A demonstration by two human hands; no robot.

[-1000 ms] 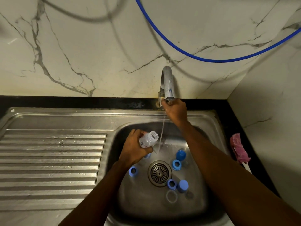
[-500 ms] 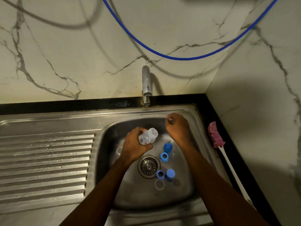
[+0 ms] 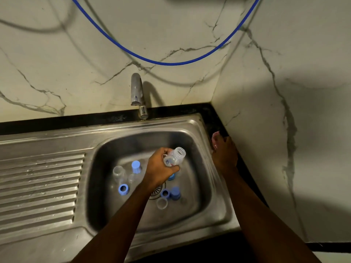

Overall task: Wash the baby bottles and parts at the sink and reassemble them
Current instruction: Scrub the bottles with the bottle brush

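My left hand (image 3: 158, 168) grips a clear, capless baby bottle (image 3: 175, 156) over the middle of the steel sink basin (image 3: 197, 188), its mouth tilted up and to the right. My right hand (image 3: 225, 153) lies on the black counter at the sink's right rim, with its fingers curled over the pink bottle brush (image 3: 215, 135); only the brush tip shows. On the basin floor lie another clear bottle (image 3: 118, 172), a bottle with a blue cap (image 3: 135, 166), blue rings (image 3: 123, 189) (image 3: 165, 193), a blue cap (image 3: 175, 193) and a clear cap (image 3: 162, 203).
The chrome tap (image 3: 137, 92) stands behind the basin with no visible stream. A ribbed drainboard (image 3: 38, 186) stretches to the left. A blue hose (image 3: 171, 63) hangs across the marble wall. The wall corner closes in at the right. The drain (image 3: 158, 193) is partly hidden by my left forearm.
My right hand left the tap, crossed the basin and came down on the pink brush at the right rim. The water stream stopped. My left hand kept hold of the bottle.
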